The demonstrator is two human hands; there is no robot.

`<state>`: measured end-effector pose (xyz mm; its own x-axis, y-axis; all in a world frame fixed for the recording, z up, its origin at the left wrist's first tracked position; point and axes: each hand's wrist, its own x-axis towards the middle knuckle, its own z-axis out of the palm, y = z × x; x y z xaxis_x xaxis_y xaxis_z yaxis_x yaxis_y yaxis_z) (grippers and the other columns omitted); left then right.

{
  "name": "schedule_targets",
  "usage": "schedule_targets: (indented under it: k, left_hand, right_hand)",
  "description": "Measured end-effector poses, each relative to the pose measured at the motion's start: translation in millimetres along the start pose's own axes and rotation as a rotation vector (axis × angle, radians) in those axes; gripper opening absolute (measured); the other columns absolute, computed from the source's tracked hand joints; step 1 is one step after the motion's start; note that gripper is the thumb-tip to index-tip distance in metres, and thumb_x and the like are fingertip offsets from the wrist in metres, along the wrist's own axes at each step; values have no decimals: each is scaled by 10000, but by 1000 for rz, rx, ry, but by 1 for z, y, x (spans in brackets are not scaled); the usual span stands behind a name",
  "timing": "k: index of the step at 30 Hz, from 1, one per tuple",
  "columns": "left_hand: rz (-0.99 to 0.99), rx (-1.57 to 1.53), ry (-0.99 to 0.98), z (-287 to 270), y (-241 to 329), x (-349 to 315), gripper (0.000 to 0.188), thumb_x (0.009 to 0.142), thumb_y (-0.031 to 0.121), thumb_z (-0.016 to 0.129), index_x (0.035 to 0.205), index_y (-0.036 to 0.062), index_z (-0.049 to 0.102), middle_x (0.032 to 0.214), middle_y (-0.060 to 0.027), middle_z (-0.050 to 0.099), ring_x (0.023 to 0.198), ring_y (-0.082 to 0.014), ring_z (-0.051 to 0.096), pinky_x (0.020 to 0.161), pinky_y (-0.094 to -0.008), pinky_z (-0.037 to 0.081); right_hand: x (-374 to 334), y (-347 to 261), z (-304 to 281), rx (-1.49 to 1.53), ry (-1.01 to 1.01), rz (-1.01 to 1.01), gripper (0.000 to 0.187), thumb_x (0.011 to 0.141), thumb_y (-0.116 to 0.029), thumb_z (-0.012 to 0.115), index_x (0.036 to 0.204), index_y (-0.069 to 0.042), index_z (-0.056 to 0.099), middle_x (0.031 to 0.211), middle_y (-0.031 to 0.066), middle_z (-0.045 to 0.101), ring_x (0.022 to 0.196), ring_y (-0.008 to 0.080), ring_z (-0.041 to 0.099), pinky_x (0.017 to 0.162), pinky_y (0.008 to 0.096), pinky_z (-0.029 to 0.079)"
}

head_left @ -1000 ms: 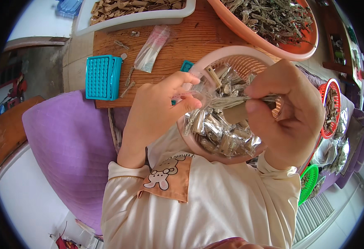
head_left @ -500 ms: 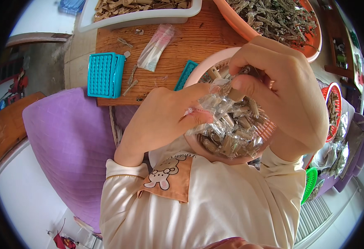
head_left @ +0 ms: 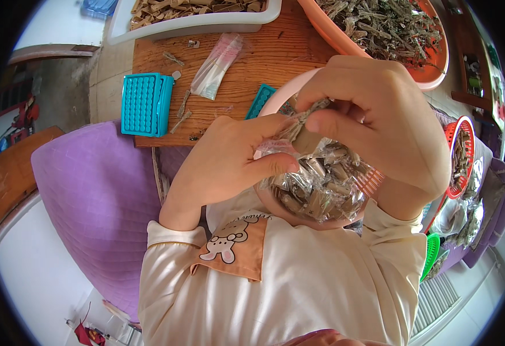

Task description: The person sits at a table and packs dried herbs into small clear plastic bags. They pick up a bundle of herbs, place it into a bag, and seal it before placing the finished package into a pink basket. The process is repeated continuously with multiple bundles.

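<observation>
My left hand (head_left: 229, 164) is closed, pinching a small clear plastic bag (head_left: 274, 147) between thumb and fingers. Close beside it, my right hand (head_left: 379, 115) grips a thin, greyish-brown twisted bundle (head_left: 320, 105) by thumb and forefinger, near the top of the bag. How far the bundle reaches into the bag is hard to make out. Both hands are over a round pink basket (head_left: 282, 95), partly hiding it. Inside the basket lie several clear packets (head_left: 316, 193) with tan and brown pieces in them.
On the wooden table (head_left: 275, 55) are a white tub (head_left: 206, 24) of tan strips, an orange basin (head_left: 316, 26) of greyish bundles, flat plastic bags (head_left: 218, 66) and teal trays (head_left: 143, 105). Red (head_left: 453, 155) and green baskets (head_left: 431, 254) stand at the right.
My right hand has shifted slightly left, bringing the greyish bundle into sight beside the bag. My left hand has barely moved.
</observation>
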<state>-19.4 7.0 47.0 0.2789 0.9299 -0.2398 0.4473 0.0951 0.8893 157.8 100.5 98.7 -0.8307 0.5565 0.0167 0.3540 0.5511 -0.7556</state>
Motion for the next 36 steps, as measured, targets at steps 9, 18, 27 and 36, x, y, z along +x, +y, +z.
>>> schedule_targets:
  k: [9,18,27,36]
  left_hand:
    - [-59,-171,94,8,-1,4,348,680,125,740,956,-38,604,743,-4,591,652,-25,438,549,-189,359]
    - [100,-357,285,16,-2,10,255,729,175,706,918,21,632,652,-19,585,582,-38,458,509,-224,363]
    - [132,-497,318,24,-9,15,205,757,87,665,933,-11,626,759,-34,638,663,-48,554,588,-190,440]
    - [34,-431,248,30,-11,9,261,798,121,642,1001,-38,606,870,-78,652,751,-78,588,659,-209,477]
  right_hand:
    - [-3,5,20,-158,200,-87,205,613,-51,687,809,-18,639,721,68,555,656,170,570,526,267,444]
    - [-19,10,40,-169,333,-205,326,619,-199,702,910,-66,637,826,63,604,716,226,583,639,322,464]
    - [-32,24,63,-6,479,-85,360,571,-137,771,906,-86,651,1174,131,476,1050,275,478,862,367,403]
    - [-40,34,88,441,491,103,193,635,-40,741,786,-25,621,1024,114,558,885,212,566,758,309,457]
